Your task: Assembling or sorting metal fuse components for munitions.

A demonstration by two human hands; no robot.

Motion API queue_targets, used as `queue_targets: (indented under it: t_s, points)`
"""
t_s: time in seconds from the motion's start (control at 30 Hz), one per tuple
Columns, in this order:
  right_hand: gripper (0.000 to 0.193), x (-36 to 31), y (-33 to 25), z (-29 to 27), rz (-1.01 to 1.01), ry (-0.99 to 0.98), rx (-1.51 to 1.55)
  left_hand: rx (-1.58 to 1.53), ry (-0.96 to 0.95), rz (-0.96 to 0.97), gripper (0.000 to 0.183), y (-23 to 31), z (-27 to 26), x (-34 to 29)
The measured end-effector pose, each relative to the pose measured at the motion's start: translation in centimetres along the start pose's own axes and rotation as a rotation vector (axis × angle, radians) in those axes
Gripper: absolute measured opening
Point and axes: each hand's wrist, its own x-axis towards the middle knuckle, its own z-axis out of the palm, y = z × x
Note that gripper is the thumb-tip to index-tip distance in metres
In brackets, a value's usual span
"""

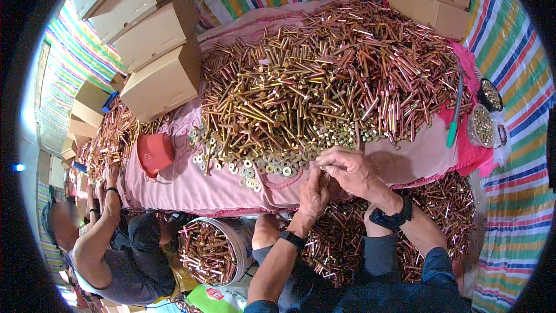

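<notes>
My left hand [314, 193] and my right hand [349, 169] meet above the front of the pink cloth [231, 191], fingertips pinched together. Something small and pale shows between them, too little of it to name. Just beyond my fingers lie loose flat washers [278, 169], with small nuts [341, 137] to their right. Behind these rises a large heap of brass and copper-coloured bolts [272, 93].
A red plastic tub [155, 154] tilts on the cloth at left, near stacked cardboard boxes [159, 84]. A green-handled tool [453, 130] and a clear tub of small parts [482, 126] sit at right. Below stands a white bucket [238, 249] of bolts. At left, a person [116, 255] works.
</notes>
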Motion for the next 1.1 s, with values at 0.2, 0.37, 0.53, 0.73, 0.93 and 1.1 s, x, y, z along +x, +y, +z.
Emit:
queue_targets:
  t_s: [0.2, 0.37, 0.53, 0.73, 0.93, 1.1]
  points:
    - [0.018, 0.8, -0.4, -0.8, -0.124, -0.087, -0.113, 0.041, 0.036, 0.065, 0.012, 1.1, -0.1, 0.6]
    - [0.015, 0.2, 0.2, -0.4, 0.096, -0.047, 0.16, -0.006, 0.062, 0.058, 0.013, 1.3, 0.0, 0.7]
    - [0.013, 0.0, 0.0, 0.1, 0.02, 0.018, 0.013, 0.039, 0.021, 0.019, 0.018, 0.8, -0.1, 0.4]
    - [0.012, -0.2, 0.2, 0.3, 0.17, 0.002, 0.104, 0.082, -0.004, 0.022, 0.039, 0.6, -0.1, 0.3]
    - [0.014, -0.7, 1.4, 0.5, 0.164, 0.003, 0.245, 0.045, 0.036, 0.082, 0.041, 0.7, -0.2, 0.4]
    - [0.01, -1.1, 2.6, 0.8, 0.141, 0.053, 0.4, 0.053, -0.003, 0.019, 0.036, 1.1, -0.3, 0.5]
